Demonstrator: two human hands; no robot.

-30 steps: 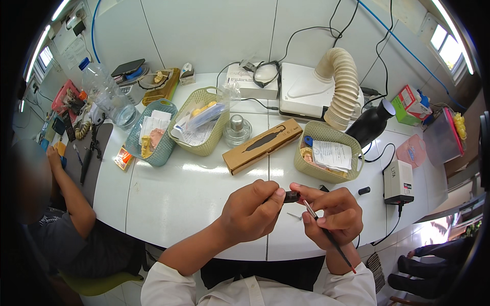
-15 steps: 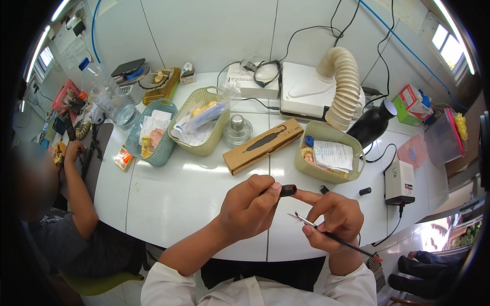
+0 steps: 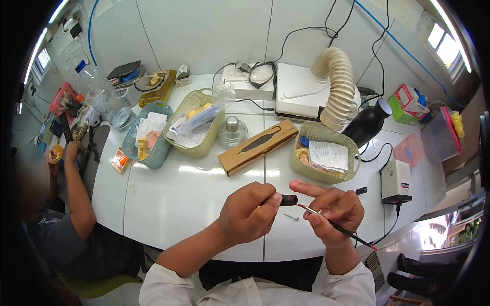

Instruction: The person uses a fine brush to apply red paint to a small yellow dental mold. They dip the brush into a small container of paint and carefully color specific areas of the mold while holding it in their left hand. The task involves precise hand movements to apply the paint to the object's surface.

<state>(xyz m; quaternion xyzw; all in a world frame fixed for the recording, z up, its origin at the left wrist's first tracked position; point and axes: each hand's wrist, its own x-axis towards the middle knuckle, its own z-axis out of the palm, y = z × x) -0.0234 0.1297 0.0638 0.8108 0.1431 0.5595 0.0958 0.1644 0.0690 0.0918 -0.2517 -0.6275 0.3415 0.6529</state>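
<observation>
My left hand (image 3: 249, 211) is closed around a short dark cylinder (image 3: 289, 200), its reddish end pointing right. The fingers hide the rest of it. In my right hand (image 3: 334, 211) is a thin brush (image 3: 341, 230) with a black handle and a red end, pinched between thumb and fingers. The brush's red tip lies close to the cylinder's reddish end; I cannot tell whether they touch. My right index finger stretches out above the brush, with a red spot near its tip. A small metal pin-like piece (image 3: 291, 217) lies on the white table (image 3: 173, 204) below.
Beyond my hands lie a cardboard box (image 3: 258, 148), a glass jar (image 3: 233, 133) and baskets (image 3: 326, 176) with papers and dental models. A white machine with a ribbed hose (image 3: 341, 97) stands behind. At right are a black bottle (image 3: 366, 125) and a corded box (image 3: 396, 181). Another person (image 3: 56, 214) sits left.
My right index finger has lifted away from the cylinder's end. The brush tip has swung up close to that end. The view has shifted slightly.
</observation>
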